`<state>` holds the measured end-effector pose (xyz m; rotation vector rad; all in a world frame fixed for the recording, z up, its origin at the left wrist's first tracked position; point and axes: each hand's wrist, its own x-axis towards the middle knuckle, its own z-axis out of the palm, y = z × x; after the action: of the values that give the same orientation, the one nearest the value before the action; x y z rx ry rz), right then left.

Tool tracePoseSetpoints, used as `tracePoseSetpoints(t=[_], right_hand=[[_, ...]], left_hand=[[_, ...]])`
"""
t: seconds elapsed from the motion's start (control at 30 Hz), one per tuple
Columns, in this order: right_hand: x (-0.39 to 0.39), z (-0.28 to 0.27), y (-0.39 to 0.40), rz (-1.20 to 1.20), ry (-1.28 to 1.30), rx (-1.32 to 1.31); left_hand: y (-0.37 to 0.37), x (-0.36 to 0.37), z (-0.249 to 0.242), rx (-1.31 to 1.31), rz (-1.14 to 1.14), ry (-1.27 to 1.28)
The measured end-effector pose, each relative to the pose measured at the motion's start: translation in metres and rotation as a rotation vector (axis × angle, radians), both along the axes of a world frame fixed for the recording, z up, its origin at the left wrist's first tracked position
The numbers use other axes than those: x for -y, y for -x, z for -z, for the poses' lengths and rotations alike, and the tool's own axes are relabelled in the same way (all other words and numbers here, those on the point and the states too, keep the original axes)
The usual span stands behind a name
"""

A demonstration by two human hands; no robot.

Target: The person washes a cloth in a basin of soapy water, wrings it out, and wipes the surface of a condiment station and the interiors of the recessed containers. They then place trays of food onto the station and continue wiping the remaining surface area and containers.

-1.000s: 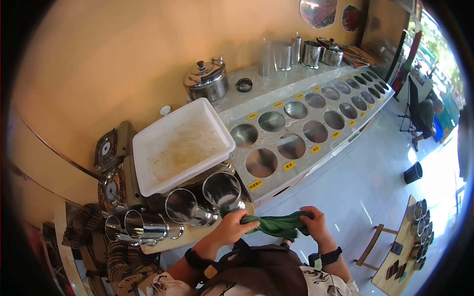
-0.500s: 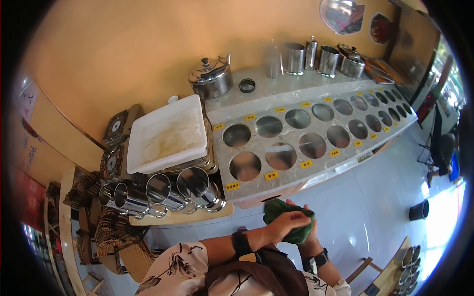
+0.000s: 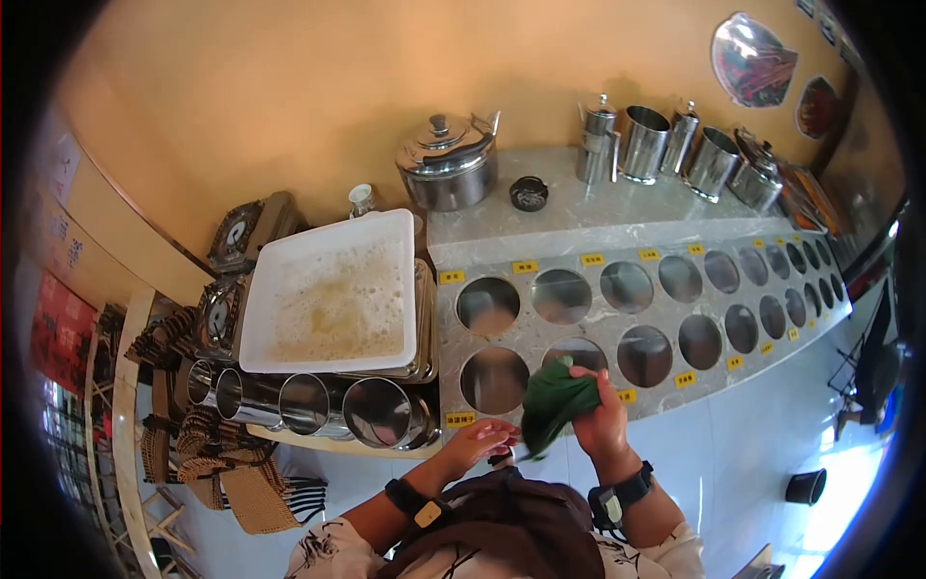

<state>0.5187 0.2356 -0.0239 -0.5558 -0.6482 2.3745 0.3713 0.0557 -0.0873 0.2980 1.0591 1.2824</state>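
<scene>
Green cloth (image 3: 558, 403) gathered in the right hand (image 3: 605, 420), above the near edge of the table (image 3: 531, 336), lower end hanging free. Left hand (image 3: 479, 447) just beside, released, fingers loosely curled around nothing visible. Main weakness, as judged: a hold at one upper corner only, so easily slipping or unfolding if swung or tugged. Possible trailing of the loose end into a round opening (image 3: 494, 381), from being carried too low. Drips also conceivable if wet; dampness impossible to tell. Toward the left forearm, metal mugs (image 3: 376, 413) close together, liable to topple from a wide elbow or a snagged handle. Behind those, white tray (image 3: 410, 318) of cloudy liquid, prone to slopping if bumped.
</scene>
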Motion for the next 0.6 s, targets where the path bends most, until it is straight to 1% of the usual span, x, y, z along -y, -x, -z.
tracePoseSetpoints(t=[0.03,0.07,0.1,0.17,0.2,0.23,0.3,0.33,0.37,0.4,0.43,0.47,0.5,0.57,0.6], right_hand=[[-0.010,-0.002,0.012,0.003,-0.088,0.028],[-0.020,-0.001,0.023,-0.036,-0.214,-0.002],[-0.029,0.005,0.035,-0.055,-0.204,0.001],[-0.046,0.029,0.066,-0.104,-0.962,0.325],[-0.058,0.069,0.081,-0.180,-1.220,0.473],[-0.063,0.092,0.092,-0.192,-1.219,0.461],[-0.072,0.127,0.110,-0.467,-1.847,1.040],[-0.084,0.143,0.118,-0.464,-1.971,0.952],[-0.099,0.151,0.134,-0.499,-1.988,0.916],[-0.113,0.154,0.152,-0.448,-1.997,0.926],[-0.123,0.157,0.168,-0.390,-1.995,0.944],[-0.134,0.159,0.183,-0.407,-1.998,0.919],[-0.147,0.161,0.202,-0.408,-2.055,0.903],[-0.160,0.166,0.229,-0.427,-2.121,0.850],[-0.163,0.169,0.240,-0.456,-2.079,0.834]], left_hand=[[0.003,0.002,-0.001,-0.104,-0.031,0.091],[0.004,0.005,0.004,-0.146,-0.080,0.114],[0.003,0.008,0.007,-0.140,-0.097,0.127],[0.002,0.012,0.008,-0.159,-0.145,0.203],[0.001,0.014,0.011,-0.139,-0.169,0.253],[0.000,0.018,0.019,-0.101,-0.188,0.287],[-0.005,0.024,0.017,-0.162,-0.262,0.418],[-0.008,0.031,0.023,-0.209,-0.321,0.472],[-0.012,0.037,0.027,-0.253,-0.386,0.529],[-0.017,0.041,0.018,-0.299,-0.462,0.527],[-0.020,0.042,0.010,-0.252,-0.577,0.572],[-0.028,0.045,0.010,-0.232,-0.657,0.604],[-0.034,0.045,0.010,-0.218,-0.741,0.629],[-0.049,0.043,0.007,-0.205,-0.778,0.687],[-0.058,0.041,0.008,-0.207,-0.800,0.712]])
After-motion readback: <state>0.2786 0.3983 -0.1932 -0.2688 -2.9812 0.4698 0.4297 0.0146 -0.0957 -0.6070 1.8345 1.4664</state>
